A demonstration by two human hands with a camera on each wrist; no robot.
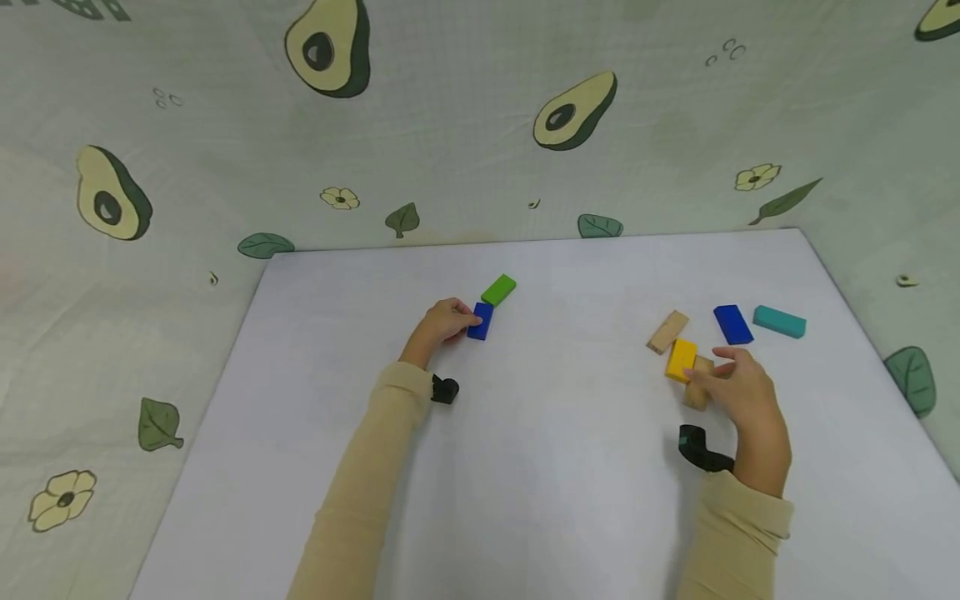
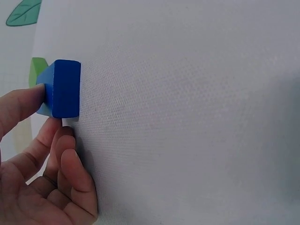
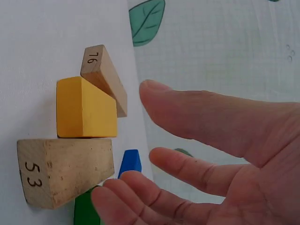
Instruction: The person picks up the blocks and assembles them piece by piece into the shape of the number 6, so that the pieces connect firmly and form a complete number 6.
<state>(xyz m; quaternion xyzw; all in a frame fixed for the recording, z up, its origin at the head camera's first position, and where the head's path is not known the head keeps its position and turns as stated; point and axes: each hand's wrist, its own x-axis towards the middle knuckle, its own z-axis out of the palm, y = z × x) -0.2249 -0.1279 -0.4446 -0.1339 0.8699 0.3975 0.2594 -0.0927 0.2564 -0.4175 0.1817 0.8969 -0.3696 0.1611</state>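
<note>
My left hand (image 1: 447, 320) pinches a blue block (image 1: 481, 322) between thumb and fingers. In the left wrist view the thumb lies on the side of that blue block (image 2: 67, 89), and the other fingers curl below. A light green block (image 1: 498, 290) lies just beyond its far end. Over on the right, my right hand (image 1: 741, 385) hovers with thumb and fingers spread apart beside a yellow block (image 3: 86, 108). Against the yellow one lies a bare wooden block marked 53 (image 3: 65, 171). Another wooden block, marked 76 (image 3: 104, 79), sits behind it.
A second blue block (image 1: 732, 324) and a teal block (image 1: 780, 322) lie beyond the right hand. The white table (image 1: 555, 467) meets an avocado-print cloth (image 1: 450, 150) at its back and sides. Each wrist carries a black camera mount.
</note>
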